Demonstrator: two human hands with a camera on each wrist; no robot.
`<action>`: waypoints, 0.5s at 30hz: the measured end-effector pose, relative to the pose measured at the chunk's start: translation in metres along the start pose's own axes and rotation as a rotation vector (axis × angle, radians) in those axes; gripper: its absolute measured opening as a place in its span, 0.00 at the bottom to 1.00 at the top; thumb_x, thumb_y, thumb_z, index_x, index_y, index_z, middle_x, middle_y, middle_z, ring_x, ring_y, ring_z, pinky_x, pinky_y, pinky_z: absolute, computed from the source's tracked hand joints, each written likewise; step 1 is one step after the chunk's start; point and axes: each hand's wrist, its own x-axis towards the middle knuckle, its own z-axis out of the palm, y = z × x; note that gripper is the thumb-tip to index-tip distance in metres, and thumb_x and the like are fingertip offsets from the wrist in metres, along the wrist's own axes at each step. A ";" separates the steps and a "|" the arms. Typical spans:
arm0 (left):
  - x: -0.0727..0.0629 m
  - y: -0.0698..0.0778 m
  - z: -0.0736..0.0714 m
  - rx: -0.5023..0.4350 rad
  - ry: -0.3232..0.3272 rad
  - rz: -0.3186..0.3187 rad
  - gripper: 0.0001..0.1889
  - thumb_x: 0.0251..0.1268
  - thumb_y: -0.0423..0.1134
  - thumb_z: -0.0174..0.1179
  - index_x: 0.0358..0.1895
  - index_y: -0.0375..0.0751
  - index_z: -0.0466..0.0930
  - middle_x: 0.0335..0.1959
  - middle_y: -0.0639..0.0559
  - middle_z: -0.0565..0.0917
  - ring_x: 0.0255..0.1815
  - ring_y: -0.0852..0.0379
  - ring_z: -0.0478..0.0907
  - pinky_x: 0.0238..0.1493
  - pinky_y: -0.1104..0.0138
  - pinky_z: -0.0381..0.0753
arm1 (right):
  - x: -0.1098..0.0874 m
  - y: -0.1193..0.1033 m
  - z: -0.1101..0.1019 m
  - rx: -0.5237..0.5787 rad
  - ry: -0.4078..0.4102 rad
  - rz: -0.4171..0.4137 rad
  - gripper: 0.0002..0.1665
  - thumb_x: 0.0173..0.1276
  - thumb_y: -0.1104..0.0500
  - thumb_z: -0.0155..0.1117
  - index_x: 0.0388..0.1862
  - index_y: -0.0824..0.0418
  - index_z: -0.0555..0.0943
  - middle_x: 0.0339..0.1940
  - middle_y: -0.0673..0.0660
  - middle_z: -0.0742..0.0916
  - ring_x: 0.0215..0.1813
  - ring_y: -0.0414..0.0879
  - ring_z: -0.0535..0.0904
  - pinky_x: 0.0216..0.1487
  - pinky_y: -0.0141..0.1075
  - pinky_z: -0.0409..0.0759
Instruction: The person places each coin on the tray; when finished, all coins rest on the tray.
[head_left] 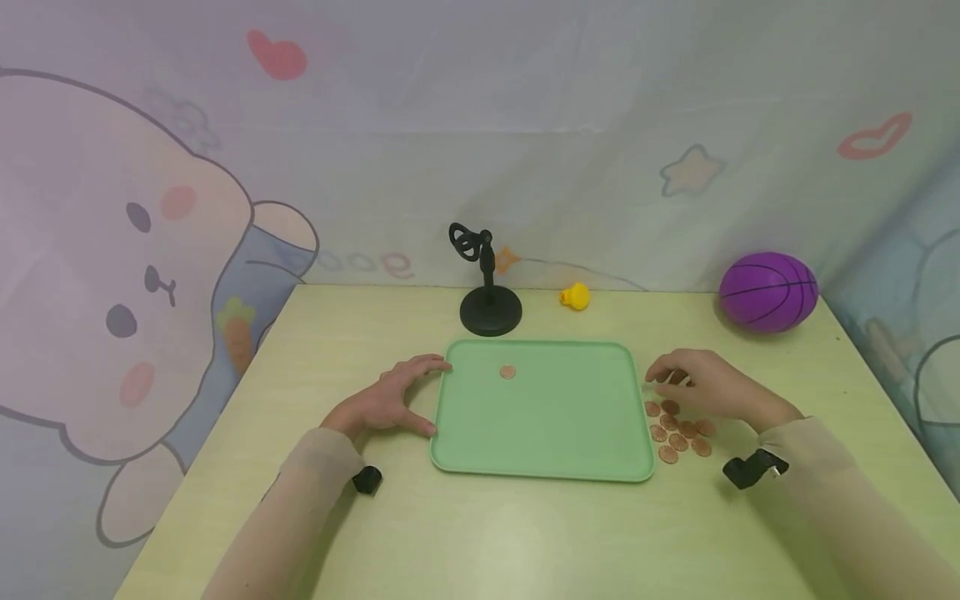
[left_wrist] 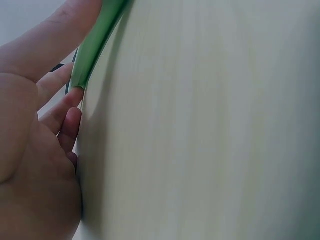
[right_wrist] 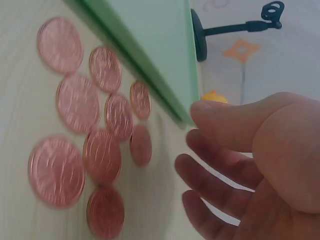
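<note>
Left hand [head_left: 390,400] spreads against the tray [head_left: 543,412] edge; empty right hand [head_left: 696,379] half-curls near coins [head_left: 678,442].

Pale table [head_left: 540,542]: green tray [head_left: 547,417], copper coins [head_left: 678,442] (clustered beside tray), black stand [head_left: 491,312], yellow object [head_left: 577,297], purple ball [head_left: 768,293].

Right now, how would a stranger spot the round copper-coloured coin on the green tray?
On the pale table sits a flat rectangular green tray. Toward its far-left corner lies one round copper-coloured coin, alone; the other coins cluster outside, by its right edge.
</note>
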 end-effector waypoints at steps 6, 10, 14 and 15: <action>0.000 -0.001 0.000 0.003 -0.002 -0.004 0.53 0.46 0.51 0.85 0.79 0.59 0.66 0.85 0.51 0.57 0.85 0.40 0.47 0.79 0.35 0.39 | -0.008 0.019 -0.002 0.041 -0.095 0.009 0.10 0.70 0.68 0.70 0.49 0.58 0.88 0.44 0.51 0.89 0.45 0.45 0.86 0.46 0.36 0.85; 0.000 0.000 0.000 0.003 -0.003 -0.003 0.53 0.47 0.50 0.85 0.79 0.58 0.66 0.85 0.51 0.57 0.85 0.39 0.47 0.79 0.35 0.39 | -0.011 0.027 0.000 0.063 -0.106 0.011 0.12 0.68 0.68 0.72 0.47 0.55 0.89 0.47 0.51 0.88 0.47 0.44 0.84 0.49 0.36 0.83; -0.001 0.001 0.000 0.000 -0.006 -0.001 0.53 0.47 0.50 0.85 0.79 0.57 0.66 0.85 0.50 0.57 0.85 0.39 0.47 0.79 0.35 0.38 | -0.013 0.028 0.000 0.107 -0.121 0.028 0.14 0.67 0.69 0.72 0.49 0.54 0.89 0.49 0.53 0.87 0.46 0.45 0.80 0.48 0.34 0.80; -0.001 0.001 0.000 -0.001 -0.006 -0.002 0.53 0.47 0.50 0.85 0.79 0.57 0.66 0.85 0.50 0.57 0.85 0.39 0.47 0.79 0.35 0.38 | -0.013 0.028 0.000 0.111 -0.124 0.029 0.14 0.67 0.69 0.72 0.49 0.55 0.89 0.49 0.53 0.86 0.46 0.46 0.79 0.48 0.33 0.79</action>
